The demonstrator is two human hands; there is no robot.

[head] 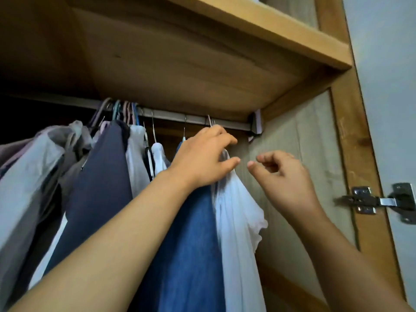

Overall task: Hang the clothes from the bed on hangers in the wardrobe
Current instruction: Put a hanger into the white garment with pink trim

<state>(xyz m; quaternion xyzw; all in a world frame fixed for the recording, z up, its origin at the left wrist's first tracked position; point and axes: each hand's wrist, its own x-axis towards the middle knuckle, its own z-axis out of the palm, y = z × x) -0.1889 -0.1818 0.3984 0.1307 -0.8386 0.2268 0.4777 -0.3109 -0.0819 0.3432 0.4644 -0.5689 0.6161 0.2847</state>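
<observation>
Head view | white top [238, 212]: thin, light, limp, likely slips off | hold: hanger neck under rail [195, 119] | left hand [202, 161] grips there | right hand [283, 174] loosely curled, empty

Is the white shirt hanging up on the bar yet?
Yes. The white shirt hangs from a hook over the bar; the left hand holds its top.

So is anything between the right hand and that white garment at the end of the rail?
Nothing visible. The right hand sits just right of the white garment, with only an open gap before the wardrobe's side panel. The left hand is already at the garment's top, beside the blue garment.
</observation>
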